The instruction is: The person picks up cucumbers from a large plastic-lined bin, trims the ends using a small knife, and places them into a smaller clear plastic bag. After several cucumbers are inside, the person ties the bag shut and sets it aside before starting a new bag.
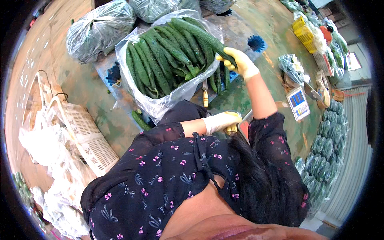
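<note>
My right hand (240, 63), in a white and yellow glove, is closed around the near end of a long dark green cucumber (202, 37). That cucumber slants over the right side of a pile of cucumbers (156, 60) in a clear plastic bag (134, 90) with its mouth spread wide. My left hand (224, 122), gloved too, is held low in front of me with its fingers curled; what they hold is hidden. Beside it shows the edge of a red and grey object (245, 125). A knife with a wooden handle (205, 98) lies by the bag's near edge.
Filled plastic bags (102, 30) stand behind and left. A blue pallet (116, 90) lies beneath the open bag. White plastic crates (84, 132) are at left, a scale display (297, 104) at right, a yellow crate (303, 34) farther back. Bagged cucumbers (326, 148) are stacked along the right wall.
</note>
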The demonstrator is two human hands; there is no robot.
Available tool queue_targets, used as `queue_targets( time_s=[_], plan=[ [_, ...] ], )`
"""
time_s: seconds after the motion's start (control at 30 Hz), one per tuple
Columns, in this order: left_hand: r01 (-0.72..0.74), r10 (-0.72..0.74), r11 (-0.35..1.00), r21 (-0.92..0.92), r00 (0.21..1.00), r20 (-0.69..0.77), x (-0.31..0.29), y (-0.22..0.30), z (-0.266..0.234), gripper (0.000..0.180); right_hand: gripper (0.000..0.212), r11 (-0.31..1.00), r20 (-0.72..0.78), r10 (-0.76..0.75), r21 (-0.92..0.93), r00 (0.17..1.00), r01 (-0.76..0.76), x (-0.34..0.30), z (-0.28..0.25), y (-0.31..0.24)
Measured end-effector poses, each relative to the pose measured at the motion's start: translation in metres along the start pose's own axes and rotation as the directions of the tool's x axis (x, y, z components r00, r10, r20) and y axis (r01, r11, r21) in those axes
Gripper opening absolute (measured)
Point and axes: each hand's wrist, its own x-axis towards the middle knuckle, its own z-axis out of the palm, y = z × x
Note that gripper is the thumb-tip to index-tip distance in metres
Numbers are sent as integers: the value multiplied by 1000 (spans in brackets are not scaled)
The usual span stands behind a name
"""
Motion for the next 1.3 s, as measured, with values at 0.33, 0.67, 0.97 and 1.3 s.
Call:
queue_targets(
  time_s=[0.33, 0.67, 0.97, 1.3],
  plan=[
    [-5, 40, 947, -321, 994, 105, 15, -9, -12, 51, 59, 714, 58, -364, 658, 929, 239, -151, -68, 134],
    [50, 9, 916, -398, 989, 144, 18, -3, -5, 53, 58, 790, -101, -298, 531, 949, 305, -165, -62, 231],
    [9, 64, 906, -423, 986, 157, 22, -9, -8, 54, 55, 828, 70, -293, 518, 953, 217, -152, -51, 257],
    [83, -60, 958, 276, 994, -88, 20, -22, 3, 46, 47, 890, -192, -128, 411, 973, 198, -164, -82, 228]
  ],
)
